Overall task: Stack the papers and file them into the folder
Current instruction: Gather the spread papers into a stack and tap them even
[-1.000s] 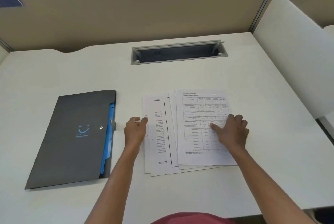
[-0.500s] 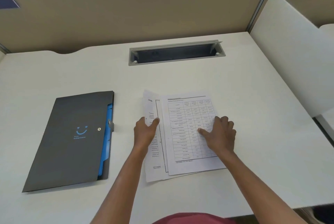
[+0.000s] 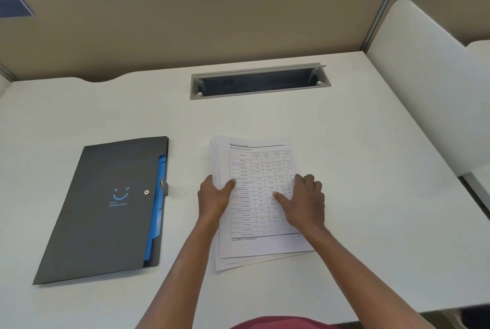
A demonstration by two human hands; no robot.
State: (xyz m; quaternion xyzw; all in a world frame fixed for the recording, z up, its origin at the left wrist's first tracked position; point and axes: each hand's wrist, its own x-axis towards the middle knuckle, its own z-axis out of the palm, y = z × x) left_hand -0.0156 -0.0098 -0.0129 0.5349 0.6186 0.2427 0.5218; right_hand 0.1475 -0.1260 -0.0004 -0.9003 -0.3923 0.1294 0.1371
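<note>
Several white printed papers point(image 3: 261, 166) lie in a rough pile at the middle of the white desk point(image 3: 358, 158), a sheet with a table on top. My left hand point(image 3: 213, 196) pinches the pile's left edge, thumb on top, and that edge is slightly lifted. Fingers spread, my right hand point(image 3: 305, 202) presses flat on the top sheet's right half. The lower corners of the sheets still fan out a little. A dark grey folder point(image 3: 106, 209) with a blue smiley print and blue inner pockets lies closed to the left, apart from the papers.
A grey cable slot point(image 3: 259, 81) is set into the desk behind the papers. A beige partition point(image 3: 185, 31) closes the back. A white side panel point(image 3: 424, 84) stands along the desk's right edge.
The fanned sheets have been pushed together into a narrower pile. My right hand slid the top sheet leftward while my left hand moved right and took hold of the left edge.
</note>
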